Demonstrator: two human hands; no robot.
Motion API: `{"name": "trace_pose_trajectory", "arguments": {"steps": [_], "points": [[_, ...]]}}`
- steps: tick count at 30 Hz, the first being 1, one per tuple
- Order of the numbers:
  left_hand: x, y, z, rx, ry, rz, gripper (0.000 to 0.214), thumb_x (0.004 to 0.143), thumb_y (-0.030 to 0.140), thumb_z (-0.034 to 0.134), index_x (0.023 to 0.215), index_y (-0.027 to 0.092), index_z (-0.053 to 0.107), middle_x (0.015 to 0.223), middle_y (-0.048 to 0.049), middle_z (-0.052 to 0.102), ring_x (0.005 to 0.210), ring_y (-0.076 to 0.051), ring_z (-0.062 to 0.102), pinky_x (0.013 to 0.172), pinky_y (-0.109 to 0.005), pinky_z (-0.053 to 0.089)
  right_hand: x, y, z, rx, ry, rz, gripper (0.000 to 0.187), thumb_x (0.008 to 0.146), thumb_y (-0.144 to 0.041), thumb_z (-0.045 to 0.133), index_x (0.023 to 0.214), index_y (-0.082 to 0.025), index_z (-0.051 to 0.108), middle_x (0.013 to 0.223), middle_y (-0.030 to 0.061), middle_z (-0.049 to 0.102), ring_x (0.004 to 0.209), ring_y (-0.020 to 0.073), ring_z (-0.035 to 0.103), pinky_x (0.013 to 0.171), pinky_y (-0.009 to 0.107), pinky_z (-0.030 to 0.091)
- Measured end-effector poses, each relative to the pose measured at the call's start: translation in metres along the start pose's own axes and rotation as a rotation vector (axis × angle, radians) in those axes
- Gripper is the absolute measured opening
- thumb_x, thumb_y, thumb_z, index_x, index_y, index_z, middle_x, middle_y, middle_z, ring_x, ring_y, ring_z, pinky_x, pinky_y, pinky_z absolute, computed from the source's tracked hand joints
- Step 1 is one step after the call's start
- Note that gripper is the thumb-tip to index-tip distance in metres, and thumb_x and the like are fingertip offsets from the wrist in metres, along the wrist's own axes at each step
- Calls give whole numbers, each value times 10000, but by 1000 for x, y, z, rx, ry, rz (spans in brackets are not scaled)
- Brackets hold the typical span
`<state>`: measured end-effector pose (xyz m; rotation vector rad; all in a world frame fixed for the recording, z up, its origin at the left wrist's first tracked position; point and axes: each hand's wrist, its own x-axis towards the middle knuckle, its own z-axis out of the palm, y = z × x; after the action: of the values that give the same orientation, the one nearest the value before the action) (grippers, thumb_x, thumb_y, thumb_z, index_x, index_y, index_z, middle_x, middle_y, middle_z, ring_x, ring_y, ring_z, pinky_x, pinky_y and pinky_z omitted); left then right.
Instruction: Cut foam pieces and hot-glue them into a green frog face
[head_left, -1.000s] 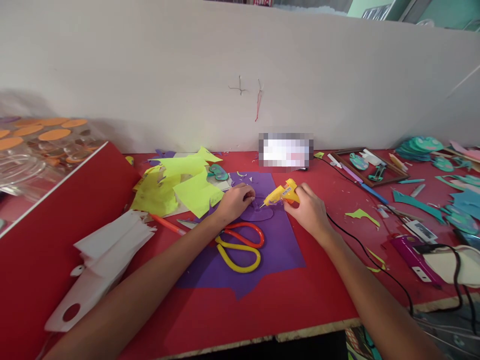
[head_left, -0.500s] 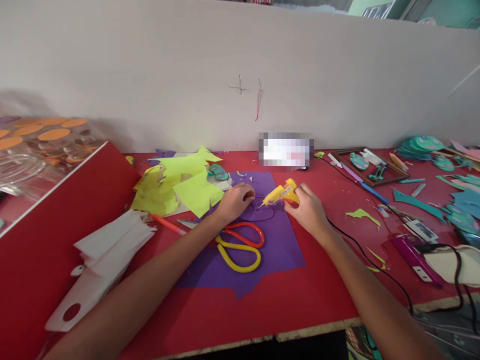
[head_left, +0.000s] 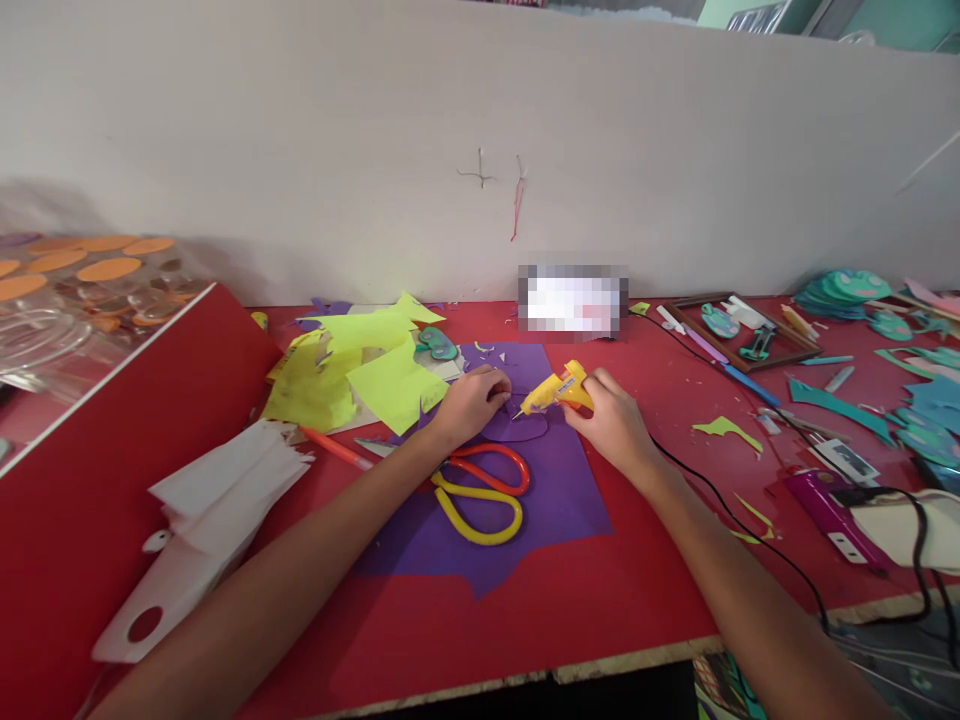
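My right hand (head_left: 611, 425) is closed around a yellow glue gun (head_left: 556, 391), whose nozzle points left and down at a small purple cut-out (head_left: 517, 425). My left hand (head_left: 472, 400) is curled with its fingertips pinching the left edge of that cut-out. The cut-out lies on a large purple sheet (head_left: 555, 490) on the red table (head_left: 600, 600). The gun's black cord (head_left: 720, 490) trails off to the right. Scissors with orange and yellow handles (head_left: 480, 490) lie on the purple sheet just below my left wrist.
Yellow-green paper scraps (head_left: 352, 370) pile up at the left, with white folded paper (head_left: 210, 500) nearer me. A red board (head_left: 112, 420) leans at far left. Teal cut-outs (head_left: 840, 290), a wooden tray (head_left: 739, 330) and a purple tool (head_left: 825, 505) crowd the right side. A white wall (head_left: 480, 140) stands behind.
My right hand and the glue gun have shifted slightly left, bringing the nozzle closer to the purple cut-out. My left hand has stayed in place.
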<state>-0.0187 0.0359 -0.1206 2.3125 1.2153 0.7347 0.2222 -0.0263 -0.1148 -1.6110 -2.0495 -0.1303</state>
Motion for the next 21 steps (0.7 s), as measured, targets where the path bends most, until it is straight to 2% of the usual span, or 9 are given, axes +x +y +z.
{"name": "trace_pose_trajectory", "arguments": {"steps": [21], "points": [[0,0,0,9,0,6,64,870,143,626,857,185,672,869,-22,650,739,-154,558,671,-279,393,0,-2,-2,-1,-31,-3,160,894,-333,624,855,-205,535,918,62,564,719,211,592,580,311,396]]}}
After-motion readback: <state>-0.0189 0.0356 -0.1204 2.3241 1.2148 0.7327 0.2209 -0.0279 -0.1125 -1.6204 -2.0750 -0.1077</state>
